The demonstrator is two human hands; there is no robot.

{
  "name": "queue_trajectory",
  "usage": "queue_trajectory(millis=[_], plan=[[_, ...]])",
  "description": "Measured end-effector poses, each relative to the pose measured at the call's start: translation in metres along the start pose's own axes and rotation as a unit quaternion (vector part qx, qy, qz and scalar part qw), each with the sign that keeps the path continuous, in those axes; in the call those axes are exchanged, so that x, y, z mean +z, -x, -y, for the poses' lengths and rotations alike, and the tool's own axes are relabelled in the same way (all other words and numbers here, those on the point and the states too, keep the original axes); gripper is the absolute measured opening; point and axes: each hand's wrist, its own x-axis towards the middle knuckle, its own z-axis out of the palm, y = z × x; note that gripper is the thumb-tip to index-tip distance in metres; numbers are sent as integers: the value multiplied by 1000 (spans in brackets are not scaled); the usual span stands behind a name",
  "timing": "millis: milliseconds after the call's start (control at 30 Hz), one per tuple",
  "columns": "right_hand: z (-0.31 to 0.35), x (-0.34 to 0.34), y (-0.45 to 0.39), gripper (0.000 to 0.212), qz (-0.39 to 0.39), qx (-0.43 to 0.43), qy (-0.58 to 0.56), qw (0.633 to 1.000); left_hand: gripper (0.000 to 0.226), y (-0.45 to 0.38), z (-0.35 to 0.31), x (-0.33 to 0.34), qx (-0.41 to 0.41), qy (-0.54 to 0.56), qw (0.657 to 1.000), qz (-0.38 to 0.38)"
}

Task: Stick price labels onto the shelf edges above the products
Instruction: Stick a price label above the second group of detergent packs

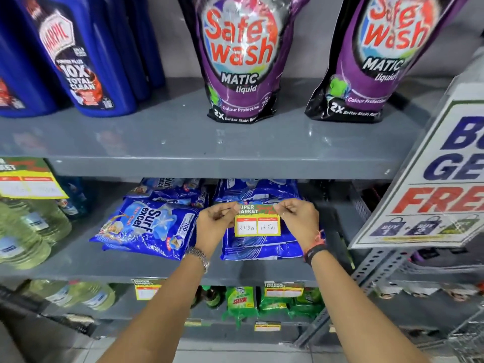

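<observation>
- My left hand (213, 218) and right hand (298, 218) each pinch a top corner of the price label (258, 221), both grips closed on it.
- The label hangs in the air below the grey shelf edge (209, 167), not touching it, in front of the blue Surf excel packs (146, 226).
- Above that edge stand two purple Safe Wash pouches (241, 58).
- Left along the edge, another label (28, 179) is already stuck.

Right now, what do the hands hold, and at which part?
Both hands hold one price label: left hand pinches its top left corner, right hand its top right corner.
</observation>
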Motion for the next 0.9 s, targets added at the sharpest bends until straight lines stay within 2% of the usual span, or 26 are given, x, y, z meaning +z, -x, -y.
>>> queue_trajectory(millis=[100, 200, 433, 667, 900], plan=[[23, -18, 23, 2, -9, -43, -34, 998, 14, 31, -20, -3, 41, 27, 999, -13], [50, -39, 49, 7, -25, -85, -52, 995, 8, 58, -48, -10, 113, 9, 993, 11], [104, -83, 79, 4, -96, -166, -58, 980, 11, 91, -131, -5, 272, -52, 961, 19], [123, -103, 78, 5, -170, -204, -23, 964, 10, 91, -152, 10, 306, -108, 946, 16], [126, -104, 75, 12, -207, -225, 29, 952, 9, 88, -161, 18, 321, -177, 931, -4]])
